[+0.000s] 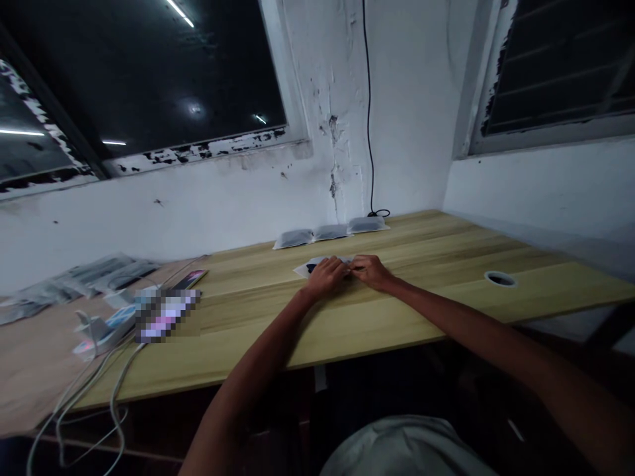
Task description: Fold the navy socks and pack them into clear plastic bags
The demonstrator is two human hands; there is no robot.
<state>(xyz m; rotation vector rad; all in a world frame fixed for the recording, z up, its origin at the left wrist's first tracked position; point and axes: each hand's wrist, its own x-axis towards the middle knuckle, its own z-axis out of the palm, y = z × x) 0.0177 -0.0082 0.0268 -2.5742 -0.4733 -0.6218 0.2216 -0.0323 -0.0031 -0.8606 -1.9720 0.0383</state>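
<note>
Both of my arms reach forward over a light wooden table (397, 311). My left hand (325, 276) and my right hand (372, 271) meet on a small clear plastic pouch (308, 267) with something dark inside, which lies flat on the table. The fingers of both hands pinch at the pouch's near edge. The hands cover most of it.
Three similar filled pouches (330, 233) lie in a row near the wall, beside a black cable (370, 132) that runs down it. A power strip (102, 330) with white cords, a phone (188, 279) and more pouches (94, 272) lie at left. A round cable hole (500, 279) is at right.
</note>
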